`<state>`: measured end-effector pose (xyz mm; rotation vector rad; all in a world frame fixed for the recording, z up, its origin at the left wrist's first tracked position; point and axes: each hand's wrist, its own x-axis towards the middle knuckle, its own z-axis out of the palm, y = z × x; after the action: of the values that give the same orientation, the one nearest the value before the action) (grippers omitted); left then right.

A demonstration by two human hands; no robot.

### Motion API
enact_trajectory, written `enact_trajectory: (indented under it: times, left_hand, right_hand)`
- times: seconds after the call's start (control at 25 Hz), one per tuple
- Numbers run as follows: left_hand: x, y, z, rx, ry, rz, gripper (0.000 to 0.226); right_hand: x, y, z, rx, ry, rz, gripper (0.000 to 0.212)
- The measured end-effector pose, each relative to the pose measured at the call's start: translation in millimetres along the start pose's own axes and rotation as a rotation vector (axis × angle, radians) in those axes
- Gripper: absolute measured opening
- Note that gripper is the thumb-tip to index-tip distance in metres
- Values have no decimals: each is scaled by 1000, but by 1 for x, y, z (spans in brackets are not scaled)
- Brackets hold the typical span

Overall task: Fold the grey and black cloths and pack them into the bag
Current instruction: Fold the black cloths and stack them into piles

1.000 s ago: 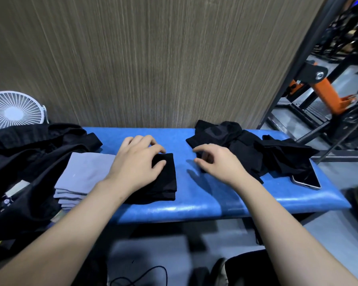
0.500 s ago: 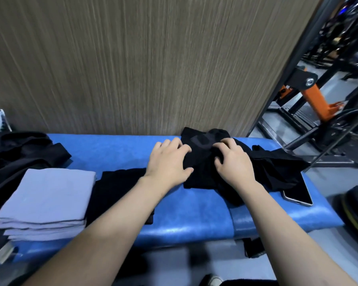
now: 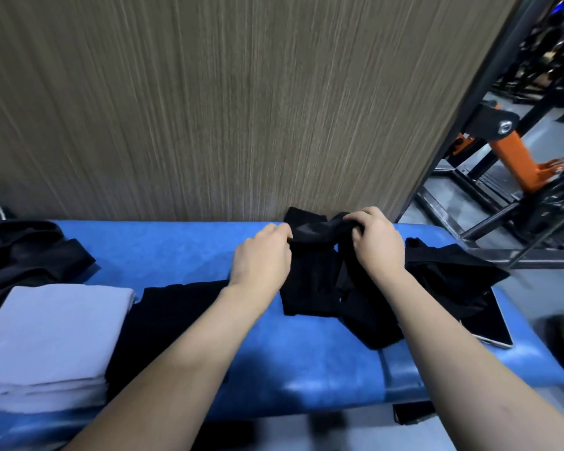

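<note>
Two hands on the loose black cloth [image 3: 310, 275] at the far right of the blue bench [image 3: 183, 249]: left hand [image 3: 262, 258] pinches its left edge, right hand [image 3: 376, 244] has fingers curled round a bunched top fold. Grey cloths [image 3: 51, 333] sit stacked at the left, a folded black cloth [image 3: 166, 317] just beside them. More black fabric [image 3: 450, 278] lies right, partly over a tablet [image 3: 489, 323].

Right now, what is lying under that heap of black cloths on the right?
A dark phone or tablet pokes out from under the black cloths, on the blue bench. Its far part is covered.
</note>
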<state>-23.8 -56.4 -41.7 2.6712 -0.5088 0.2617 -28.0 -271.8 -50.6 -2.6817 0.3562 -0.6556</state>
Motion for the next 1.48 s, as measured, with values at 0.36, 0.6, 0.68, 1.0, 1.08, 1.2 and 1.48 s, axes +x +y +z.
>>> enact_trajectory:
  times: [0.36,0.6,0.68,1.0,1.08,1.2,1.48]
  left_hand:
    - [-27,-38,-57,-275,119,221,13]
    - [-77,-61,-100,-269,175,302,12]
    - [-95,-70,-114,-267,192,325,11]
    - [-158,-120,-139,-268,202,264,13]
    - [-165,-129,-135,-235,173,235,12]
    - [-168,-140,-127,-194,127,223,13]
    - [-166,-151,-111,-71,17,194,12]
  right_hand:
    - [-48,-28,-36,385,113,-108,37]
    - [-94,-58,-61,329,152,-169,32]
    - [-110,-69,-63,292,211,-168,34]
    - [-155,-114,-65,645,76,-169,38]
    - [-161,-117,-61,552,90,-207,34]
    - [-165,-114,-50,354,136,-228,32]
    - [-171,-111,-36,163,119,-209,30]
